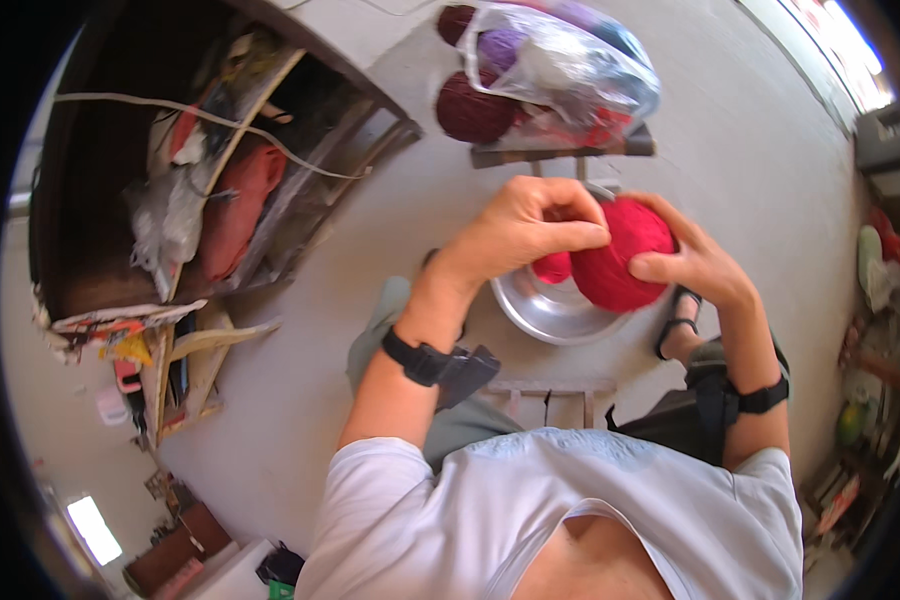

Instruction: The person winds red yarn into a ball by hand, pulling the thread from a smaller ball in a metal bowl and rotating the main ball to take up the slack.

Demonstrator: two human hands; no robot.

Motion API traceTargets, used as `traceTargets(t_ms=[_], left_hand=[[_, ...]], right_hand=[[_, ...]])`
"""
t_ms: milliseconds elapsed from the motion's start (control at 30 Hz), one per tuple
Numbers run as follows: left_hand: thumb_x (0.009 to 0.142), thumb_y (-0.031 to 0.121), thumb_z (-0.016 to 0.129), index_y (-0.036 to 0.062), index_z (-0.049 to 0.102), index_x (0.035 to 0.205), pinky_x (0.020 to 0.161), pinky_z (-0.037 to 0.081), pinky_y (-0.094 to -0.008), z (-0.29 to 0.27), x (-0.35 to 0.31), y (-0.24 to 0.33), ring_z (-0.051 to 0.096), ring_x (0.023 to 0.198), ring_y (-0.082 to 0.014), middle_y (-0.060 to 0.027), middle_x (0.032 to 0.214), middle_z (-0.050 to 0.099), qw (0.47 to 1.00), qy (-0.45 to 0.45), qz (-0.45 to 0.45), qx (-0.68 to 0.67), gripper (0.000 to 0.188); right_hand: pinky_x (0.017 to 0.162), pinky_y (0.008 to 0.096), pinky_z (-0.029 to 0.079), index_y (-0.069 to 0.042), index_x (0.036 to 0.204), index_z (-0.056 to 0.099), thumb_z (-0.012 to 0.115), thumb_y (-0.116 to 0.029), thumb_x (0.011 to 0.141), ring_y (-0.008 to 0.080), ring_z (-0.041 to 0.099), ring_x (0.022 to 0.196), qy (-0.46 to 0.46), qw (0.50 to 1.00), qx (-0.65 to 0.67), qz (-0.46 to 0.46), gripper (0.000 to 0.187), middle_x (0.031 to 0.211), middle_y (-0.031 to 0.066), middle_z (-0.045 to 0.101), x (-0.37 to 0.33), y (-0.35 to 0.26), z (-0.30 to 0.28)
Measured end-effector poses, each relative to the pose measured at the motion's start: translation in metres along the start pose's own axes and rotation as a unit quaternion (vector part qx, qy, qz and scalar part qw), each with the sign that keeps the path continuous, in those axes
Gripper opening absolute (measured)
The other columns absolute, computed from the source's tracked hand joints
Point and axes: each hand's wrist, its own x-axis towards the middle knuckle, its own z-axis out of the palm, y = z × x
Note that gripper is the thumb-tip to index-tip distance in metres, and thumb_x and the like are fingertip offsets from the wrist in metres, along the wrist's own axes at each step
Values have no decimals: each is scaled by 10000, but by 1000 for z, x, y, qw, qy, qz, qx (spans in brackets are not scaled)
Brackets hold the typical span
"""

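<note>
Right hand [705, 262] clamped round yarn ball [625, 255] over bowl [550, 328], seemingly steadying it. Left hand [530, 228], above bowl's left, pinched together; contents unclear.

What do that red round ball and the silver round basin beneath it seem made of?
Red round ball: apparently yarn, matte, from its faint wound texture; wool or synthetic, I can't tell.
Silver round basin: probably metal, smooth and shiny, from its bright reflections; steel or aluminium stays open.
</note>
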Motion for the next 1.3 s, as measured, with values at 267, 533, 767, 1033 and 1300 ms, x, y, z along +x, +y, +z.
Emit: traceTargets(t_ms=[267, 533, 767, 1033, 1300], left_hand=[[910, 130, 705, 31, 713, 960, 658, 484, -202, 1, -2, -3, 595, 744, -53, 4, 817, 675, 995, 6, 40, -88, 112], [949, 212, 659, 14, 706, 1028, 622, 482, -214, 8, 7, -26, 627, 757, -65, -14, 845, 696, 997, -39, -32, -56, 218], [941, 244, 667, -5, 700, 1103, 613, 506, -238, 15, 7, -22, 635, 782, -86, -40, 890, 700, 987, -129, -97, -20, 298], [934, 278, 663, 15, 695, 1167, 639, 526, -246, 16, 0, -19, 633, 832, -100, -64, 943, 704, 977, -187, -105, 7, 353], [875, 108, 716, 0, 736, 1050, 624, 455, -204, 7, -11, 4, 575, 700, -59, -13, 824, 696, 977, -187, -83, -62, 206]], right_hand=[[1069, 378, 407, -2, 1401, 466, 746, -402, 781, 239, 553, 1216, -96, 965, 231, -78, 789, 1335, 144, 562, -15, 69, -42], [1158, 505, 316, -43, 1482, 362, 507, -384, 969, 324, 398, 1392, -38, 838, 479, -259, 633, 1511, 143, 416, -3, 28, -36], [1063, 430, 437, -24, 1425, 420, 602, -439, 939, 239, 503, 1308, 180, 907, 352, -147, 664, 1415, 130, 514, 9, 25, -18], [1008, 385, 467, -21, 1411, 399, 665, -300, 911, 218, 558, 1195, 312, 896, 246, -200, 631, 1292, 118, 567, 15, 13, -12], [996, 347, 458, -43, 1395, 442, 765, -166, 777, 233, 590, 1124, 346, 912, -84, -204, 709, 1253, 137, 574, 10, 5, -4]])
